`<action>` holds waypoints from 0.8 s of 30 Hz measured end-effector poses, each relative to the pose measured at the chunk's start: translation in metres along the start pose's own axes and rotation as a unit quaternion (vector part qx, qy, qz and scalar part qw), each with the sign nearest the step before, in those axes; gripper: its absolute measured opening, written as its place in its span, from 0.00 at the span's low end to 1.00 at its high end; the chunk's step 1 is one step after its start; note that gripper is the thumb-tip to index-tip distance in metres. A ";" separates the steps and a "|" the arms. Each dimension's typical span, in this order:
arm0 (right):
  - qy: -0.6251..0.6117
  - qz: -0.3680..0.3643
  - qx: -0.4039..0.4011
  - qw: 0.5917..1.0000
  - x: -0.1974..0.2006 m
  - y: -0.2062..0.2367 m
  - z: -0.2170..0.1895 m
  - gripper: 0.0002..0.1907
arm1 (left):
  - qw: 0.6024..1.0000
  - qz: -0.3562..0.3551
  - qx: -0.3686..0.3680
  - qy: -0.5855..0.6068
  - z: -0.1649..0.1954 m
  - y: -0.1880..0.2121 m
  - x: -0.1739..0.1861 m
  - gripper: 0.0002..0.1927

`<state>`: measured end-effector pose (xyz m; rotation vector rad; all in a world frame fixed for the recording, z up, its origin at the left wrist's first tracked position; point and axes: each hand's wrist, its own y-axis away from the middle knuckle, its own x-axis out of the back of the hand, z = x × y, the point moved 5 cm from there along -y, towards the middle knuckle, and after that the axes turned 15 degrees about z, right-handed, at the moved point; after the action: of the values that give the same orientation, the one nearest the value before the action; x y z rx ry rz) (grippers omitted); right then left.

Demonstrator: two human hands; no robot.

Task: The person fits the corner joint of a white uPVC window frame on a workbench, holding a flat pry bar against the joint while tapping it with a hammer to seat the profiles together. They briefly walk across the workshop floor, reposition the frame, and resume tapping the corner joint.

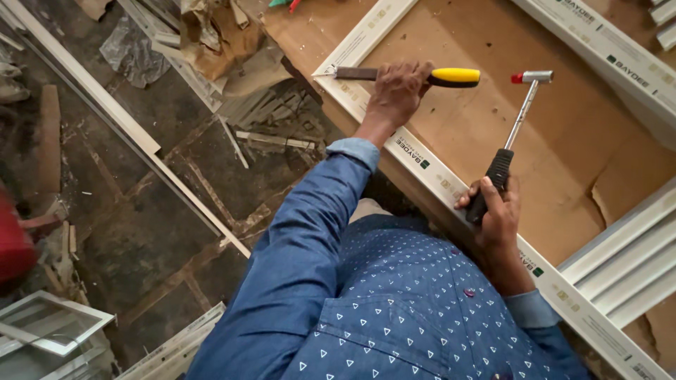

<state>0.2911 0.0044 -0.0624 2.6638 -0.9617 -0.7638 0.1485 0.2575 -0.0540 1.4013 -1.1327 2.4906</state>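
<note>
A big brown board lies flat like a table top. A long white frame lies along its near edge, with a corner at the top left. More white strips are stacked on the right. The left hand is closed around a chisel with a yellow handle, and its tip sits at the frame corner. The right hand is wrapped tight around the black grip of a small hammer, whose head is up over the board.
</note>
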 end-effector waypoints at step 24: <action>0.041 0.017 -0.078 0.996 0.013 0.019 -0.003 0.09 | 0.999 0.038 -0.005 0.019 0.010 0.006 -0.001 0.15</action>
<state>0.2912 -0.0187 -0.0586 2.5169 -0.8867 -0.6857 0.1536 0.2475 -0.0545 1.3253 -1.2115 2.5475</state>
